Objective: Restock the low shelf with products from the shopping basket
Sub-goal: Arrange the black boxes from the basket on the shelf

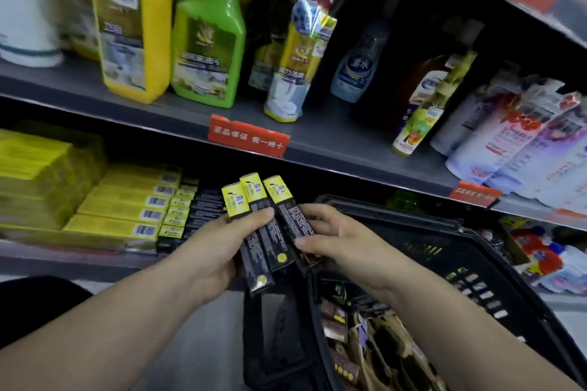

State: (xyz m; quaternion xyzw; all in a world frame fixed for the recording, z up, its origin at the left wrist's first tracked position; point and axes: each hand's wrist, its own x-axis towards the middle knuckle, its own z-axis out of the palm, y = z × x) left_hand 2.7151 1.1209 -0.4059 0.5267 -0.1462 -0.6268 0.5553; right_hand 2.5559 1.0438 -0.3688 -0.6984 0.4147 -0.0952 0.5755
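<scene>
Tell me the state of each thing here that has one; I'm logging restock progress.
black-and-yellow boxes: three, held fanned, yellow ends up, not yet shelved.
left hand: grips the fan from the left.
right hand: pinches the rightmost box.
shopping basket: open-topped, packets inside.
low shelf: partly stocked with yellow boxes and a matching black-and-yellow row.
cleaner bottles: upright on the shelf above.

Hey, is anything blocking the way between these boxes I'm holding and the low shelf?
Nothing visible. The three boxes, held by the left hand and right hand, sit right in front of the low shelf, beside the matching stack. The basket is below and to the right, out of the path.
</scene>
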